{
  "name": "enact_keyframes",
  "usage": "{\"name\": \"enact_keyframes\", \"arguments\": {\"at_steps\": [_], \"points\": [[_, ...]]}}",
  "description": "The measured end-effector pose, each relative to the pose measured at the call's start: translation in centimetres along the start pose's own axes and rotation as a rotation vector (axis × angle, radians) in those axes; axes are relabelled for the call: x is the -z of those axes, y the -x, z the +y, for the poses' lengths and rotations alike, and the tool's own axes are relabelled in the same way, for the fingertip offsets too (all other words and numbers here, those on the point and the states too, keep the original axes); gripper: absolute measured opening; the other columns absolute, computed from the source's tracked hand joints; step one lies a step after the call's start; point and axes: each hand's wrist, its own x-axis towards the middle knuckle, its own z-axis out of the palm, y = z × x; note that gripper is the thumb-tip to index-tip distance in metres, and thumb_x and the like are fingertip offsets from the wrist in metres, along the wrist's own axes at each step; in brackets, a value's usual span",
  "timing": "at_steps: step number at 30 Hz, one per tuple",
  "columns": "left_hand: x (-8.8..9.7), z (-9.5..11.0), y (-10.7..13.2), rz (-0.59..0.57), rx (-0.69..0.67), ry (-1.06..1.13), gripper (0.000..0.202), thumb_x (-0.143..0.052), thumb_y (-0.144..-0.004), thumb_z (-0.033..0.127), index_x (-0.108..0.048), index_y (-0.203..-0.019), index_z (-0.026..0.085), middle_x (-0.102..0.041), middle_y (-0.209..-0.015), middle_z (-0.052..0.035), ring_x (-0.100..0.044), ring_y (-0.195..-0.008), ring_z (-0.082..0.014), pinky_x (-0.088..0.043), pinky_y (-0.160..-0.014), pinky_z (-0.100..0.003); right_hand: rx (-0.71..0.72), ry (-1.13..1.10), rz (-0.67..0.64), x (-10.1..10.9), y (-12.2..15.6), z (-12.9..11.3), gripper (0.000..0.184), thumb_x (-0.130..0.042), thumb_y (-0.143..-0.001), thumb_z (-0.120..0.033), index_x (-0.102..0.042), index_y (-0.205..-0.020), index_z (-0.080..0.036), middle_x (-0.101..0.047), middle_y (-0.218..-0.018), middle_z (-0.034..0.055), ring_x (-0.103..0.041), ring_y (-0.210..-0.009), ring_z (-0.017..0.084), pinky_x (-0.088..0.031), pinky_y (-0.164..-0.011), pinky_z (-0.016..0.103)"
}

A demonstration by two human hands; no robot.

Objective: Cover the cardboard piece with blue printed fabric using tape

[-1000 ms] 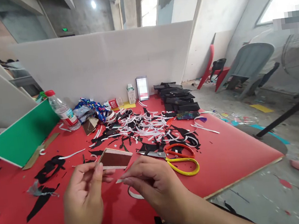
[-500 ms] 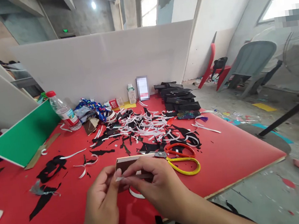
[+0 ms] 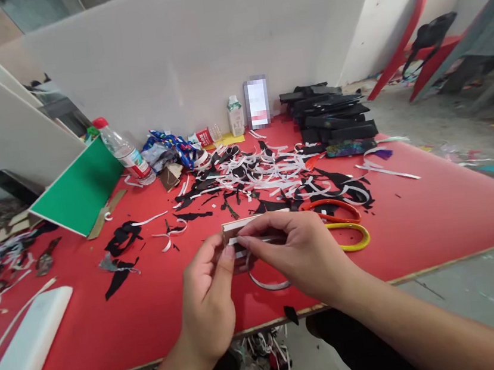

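My left hand and my right hand meet over the front of the red table. Together they pinch a small brown card piece and a thin white strip held against it. The right fingers cover most of the card. Scissors with one orange and one yellow loop lie just right of my right hand. A curled white strip lies on the table under my hands.
Black and white paper scraps litter the table's middle. Behind stand a water bottle, a green board, a small carton and stacked black sheets. A white device lies front left. A white partition closes the back.
My hands came together: the left brought the card to the right, which now covers it and presses the strip on. The view tilted down and closer to the table.
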Motion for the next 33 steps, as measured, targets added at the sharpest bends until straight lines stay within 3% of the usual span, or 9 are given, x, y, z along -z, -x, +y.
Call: {"name": "enact_keyframes", "arguments": {"at_steps": [11, 22, 29, 33], "points": [[0.06, -0.07, 0.32, -0.032, -0.069, -0.017, 0.022, -0.065, -0.104, 0.035, -0.076, -0.119, 0.024, -0.080, -0.115, -0.0053, -0.076, -0.087, -0.0144, -0.065, -0.082, -0.025, -0.025, -0.055, 0.006, -0.18, -0.10, 0.26, 0.008, -0.078, -0.082, -0.028, -0.079, -0.081, -0.020, -0.081, -0.075, 0.0038, -0.075, -0.065, 0.019, -0.063, -0.062, 0.031], [-0.29, 0.17, 0.43, -0.054, -0.068, 0.006, 0.026, -0.067, -0.102, 0.031, -0.070, -0.125, 0.020, -0.079, -0.122, -0.0098, -0.077, -0.107, -0.0207, -0.064, -0.091, -0.029, -0.023, -0.026, 0.000, -0.11, -0.03, -0.15, 0.008, -0.077, -0.083, -0.028, -0.078, -0.082, -0.020, -0.080, -0.074, 0.0033, -0.075, -0.063, 0.018, -0.062, -0.061, 0.029], [-0.27, 0.07, 0.30, 0.072, -0.044, -0.070, 0.029, -0.067, -0.101, 0.044, -0.073, -0.113, 0.018, -0.082, -0.104, -0.0083, -0.080, -0.091, -0.0207, -0.067, -0.076, -0.028, 0.028, 0.116, 0.017, -0.37, 0.33, 0.30, 0.008, -0.075, -0.086, -0.030, -0.081, -0.086, -0.024, -0.083, -0.081, 0.0023, -0.079, -0.072, 0.021, -0.062, -0.067, 0.033], [0.12, 0.12, -0.34, 0.135, -0.092, -0.155, 0.031, -0.068, -0.099, 0.046, -0.074, -0.106, 0.017, -0.082, -0.096, -0.0075, -0.081, -0.080, -0.0207, -0.068, -0.068, -0.028, 0.056, 0.261, 0.014, 0.54, 0.07, -0.31, 0.007, -0.076, -0.086, -0.029, -0.079, -0.090, -0.024, -0.083, -0.085, 0.0017, -0.077, -0.074, 0.019, -0.058, -0.067, 0.030]]}}
